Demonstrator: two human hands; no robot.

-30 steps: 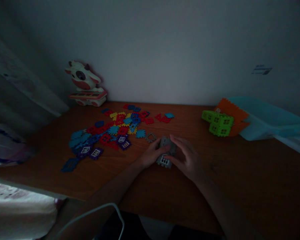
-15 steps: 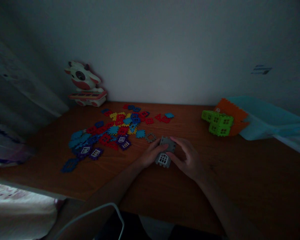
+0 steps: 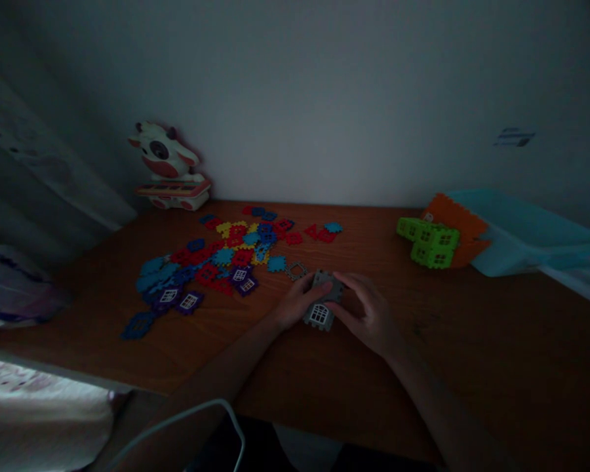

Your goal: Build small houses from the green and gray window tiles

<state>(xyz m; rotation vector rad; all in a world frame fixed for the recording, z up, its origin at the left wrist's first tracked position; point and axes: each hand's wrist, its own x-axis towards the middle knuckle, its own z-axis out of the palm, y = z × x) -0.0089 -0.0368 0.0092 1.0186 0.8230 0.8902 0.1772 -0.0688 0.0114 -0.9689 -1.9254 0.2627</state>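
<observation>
Between my hands, over the front middle of the table, is a grey block made of notched building tiles, with a white arched window on its near face. My left hand grips its left side, the thumb lying across the grey top. On the right side, my right hand pinches it with thumb and fingers. The fingers hide part of the block's far side. Just beyond my left hand lies a grey open-frame tile, with a light blue tile beside it.
Loose red, blue, yellow and purple tiles spread over the table's left half. A cow toy piano stands at the back left. At the right are a green tile assembly, orange tiles and a light blue bin. A white cable hangs in front.
The grey block has tilted slightly, its window face shifting a little left. My right fingers have moved slightly along its far right edge. The other things stay put.
</observation>
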